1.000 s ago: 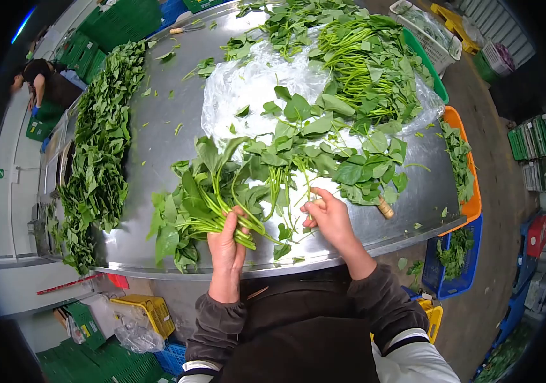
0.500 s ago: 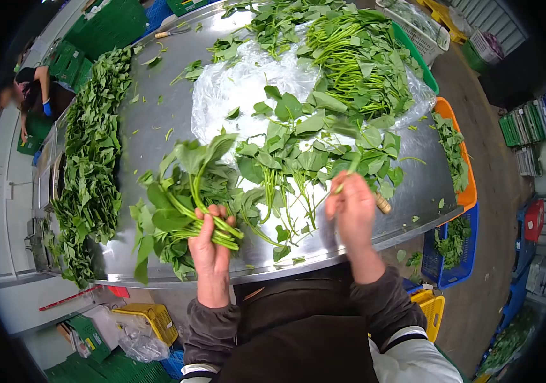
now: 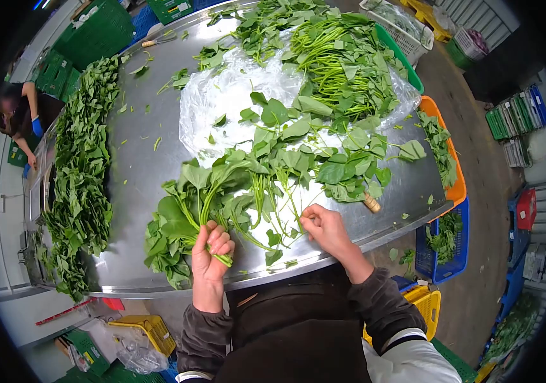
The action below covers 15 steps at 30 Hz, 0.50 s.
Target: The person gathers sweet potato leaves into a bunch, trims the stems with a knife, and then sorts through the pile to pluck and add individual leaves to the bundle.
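My left hand (image 3: 210, 256) is wrapped round the stems of a bunch of leafy greens (image 3: 180, 220), whose leaves fan out up and to the left. With finger and thumb closed, my right hand (image 3: 328, 231) pinches the end of a thin green stem (image 3: 295, 203) over the near part of the metal table. Loose leafy stems (image 3: 273, 163) lie spread in front of both hands. Just beyond my right hand, a wooden handle (image 3: 372, 203) sticks out from under leaves; whatever it belongs to is hidden.
A long row of greens (image 3: 81, 172) lines the table's left side. Clear plastic (image 3: 212, 105) lies under a big pile of stems (image 3: 343, 64). Orange (image 3: 455, 182) and blue (image 3: 442, 271) crates stand at the right. Another person (image 3: 21, 115) works at far left.
My right hand has moved left and down, closer to my left hand; the stem it held before is gone from it. A leafy sprig now lies farther right on the pile.
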Each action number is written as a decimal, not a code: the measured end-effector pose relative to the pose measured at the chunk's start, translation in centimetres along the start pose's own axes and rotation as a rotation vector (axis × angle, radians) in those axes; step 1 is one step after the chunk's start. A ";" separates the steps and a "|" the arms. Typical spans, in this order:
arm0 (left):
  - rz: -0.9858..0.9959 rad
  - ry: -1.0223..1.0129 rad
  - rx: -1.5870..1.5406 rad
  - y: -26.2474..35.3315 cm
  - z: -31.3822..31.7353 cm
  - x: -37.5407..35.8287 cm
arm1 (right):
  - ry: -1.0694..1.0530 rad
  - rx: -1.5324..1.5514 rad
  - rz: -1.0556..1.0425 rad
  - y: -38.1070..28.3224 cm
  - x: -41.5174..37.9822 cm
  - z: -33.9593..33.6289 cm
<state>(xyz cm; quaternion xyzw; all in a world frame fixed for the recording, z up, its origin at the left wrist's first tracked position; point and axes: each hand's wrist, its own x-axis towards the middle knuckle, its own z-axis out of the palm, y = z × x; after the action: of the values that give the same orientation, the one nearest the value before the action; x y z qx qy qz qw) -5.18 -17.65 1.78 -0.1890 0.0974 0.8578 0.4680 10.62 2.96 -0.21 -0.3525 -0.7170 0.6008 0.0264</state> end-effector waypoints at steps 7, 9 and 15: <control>0.443 0.233 1.057 -8.2 3.5 1.5 | 0.048 -0.241 -0.545 -5.6 -2.2 2.2; 0.524 0.221 1.298 -8.4 3.9 1.8 | 0.058 -0.274 -0.606 -5.4 -2.1 2.4; 0.456 0.276 1.032 -8.6 3.2 1.7 | 0.060 -0.382 -0.806 -4.8 -2.1 1.7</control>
<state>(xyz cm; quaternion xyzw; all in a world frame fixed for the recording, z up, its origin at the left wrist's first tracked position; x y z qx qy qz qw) 0.44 -10.57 4.09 -0.0208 0.6014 0.7458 0.2857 9.15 0.24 4.35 -0.0609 -0.8942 0.3887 0.2136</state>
